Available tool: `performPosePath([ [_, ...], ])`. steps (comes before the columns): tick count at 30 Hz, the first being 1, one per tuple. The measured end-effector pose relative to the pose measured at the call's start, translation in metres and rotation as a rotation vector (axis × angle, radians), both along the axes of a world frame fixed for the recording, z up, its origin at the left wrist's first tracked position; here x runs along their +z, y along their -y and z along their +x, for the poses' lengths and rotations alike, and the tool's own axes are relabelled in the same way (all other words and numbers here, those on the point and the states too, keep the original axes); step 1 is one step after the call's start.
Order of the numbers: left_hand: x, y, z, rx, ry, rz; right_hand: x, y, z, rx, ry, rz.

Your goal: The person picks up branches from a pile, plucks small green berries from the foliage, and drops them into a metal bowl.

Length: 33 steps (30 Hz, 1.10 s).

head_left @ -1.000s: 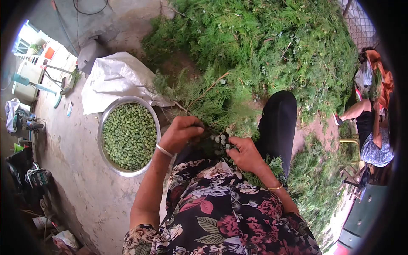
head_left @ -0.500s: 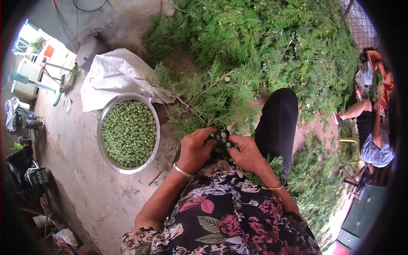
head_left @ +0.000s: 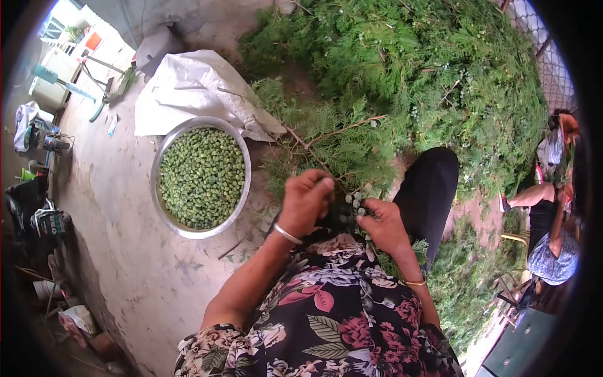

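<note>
A leafy conifer branch [head_left: 317, 154] lies across the lap, with a cluster of pale green cones [head_left: 354, 202] at its near end. My right hand [head_left: 383, 225] pinches the sprig at this cluster, thumb against the cones. To the left of the cluster, my left hand [head_left: 306, 202] is curled closed beside the branch stem; its fingertips are partly hidden, and I cannot make out what is in them. On the floor at left stands a metal basin [head_left: 247, 182] with many picked green cones [head_left: 201, 179] in it.
A white sack [head_left: 195, 88] lies behind the basin. A big heap of cut green branches [head_left: 433, 81] fills the far right, with more greenery [head_left: 465, 283] beside my right knee [head_left: 433, 182]. Another person [head_left: 553, 251] sits at the right edge.
My hands have moved apart; the left one has lifted away from the cone cluster, while the right stays at it. The whole view has shifted slightly.
</note>
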<state>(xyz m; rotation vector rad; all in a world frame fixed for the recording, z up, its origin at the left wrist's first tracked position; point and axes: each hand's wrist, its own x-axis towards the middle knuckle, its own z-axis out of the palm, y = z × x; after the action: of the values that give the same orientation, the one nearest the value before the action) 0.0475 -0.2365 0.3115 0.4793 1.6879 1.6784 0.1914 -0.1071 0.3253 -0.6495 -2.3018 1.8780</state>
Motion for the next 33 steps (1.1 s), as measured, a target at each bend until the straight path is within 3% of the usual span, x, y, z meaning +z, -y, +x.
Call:
performPosePath([
  [2, 0.001, 0.008, -0.018, 0.05, 0.601, 0.329, 0.0, 0.001, 0.0, 0.003, 0.019, 0.035],
  [4, 0.01, 0.012, -0.022, 0.024, 0.666, 0.378, -0.003, 0.003, -0.001, -0.036, -0.004, -0.098],
  [8, 0.025, 0.012, -0.006, 0.015, 0.704, 0.308, -0.01, 0.005, -0.002, -0.029, -0.026, -0.004],
  [10, 0.016, 0.009, 0.009, 0.023, 0.338, 0.074, -0.012, 0.007, -0.002, -0.035, -0.059, 0.036],
  [12, 0.008, -0.002, 0.022, 0.086, 0.265, 0.042, -0.009, 0.009, -0.002, -0.043, -0.09, 0.078],
  [14, -0.006, -0.01, 0.028, 0.122, -0.525, -0.154, -0.002, 0.011, -0.001, -0.073, -0.028, 0.098],
  [16, 0.005, -0.013, 0.027, 0.086, -0.52, -0.245, -0.002, 0.01, 0.001, -0.066, -0.035, 0.135],
  [18, 0.009, -0.012, 0.02, -0.052, -0.268, -0.292, -0.003, 0.009, 0.001, -0.063, -0.043, 0.167],
  [19, 0.013, -0.01, 0.018, -0.057, -0.268, -0.293, -0.004, 0.009, 0.002, -0.056, -0.049, 0.161],
  [21, 0.024, -0.007, 0.012, -0.12, 0.252, -0.192, -0.004, 0.01, 0.002, -0.053, -0.055, 0.154],
  [23, 0.022, -0.002, 0.007, -0.147, 0.309, -0.135, 0.001, 0.01, 0.001, -0.053, -0.083, 0.016],
  [27, 0.014, 0.005, 0.0, -0.21, 0.418, -0.054, 0.014, 0.009, 0.002, -0.019, -0.014, 0.04],
  [33, 0.013, 0.01, -0.005, -0.241, 0.513, -0.002, 0.012, 0.011, 0.001, -0.004, 0.001, -0.152],
])
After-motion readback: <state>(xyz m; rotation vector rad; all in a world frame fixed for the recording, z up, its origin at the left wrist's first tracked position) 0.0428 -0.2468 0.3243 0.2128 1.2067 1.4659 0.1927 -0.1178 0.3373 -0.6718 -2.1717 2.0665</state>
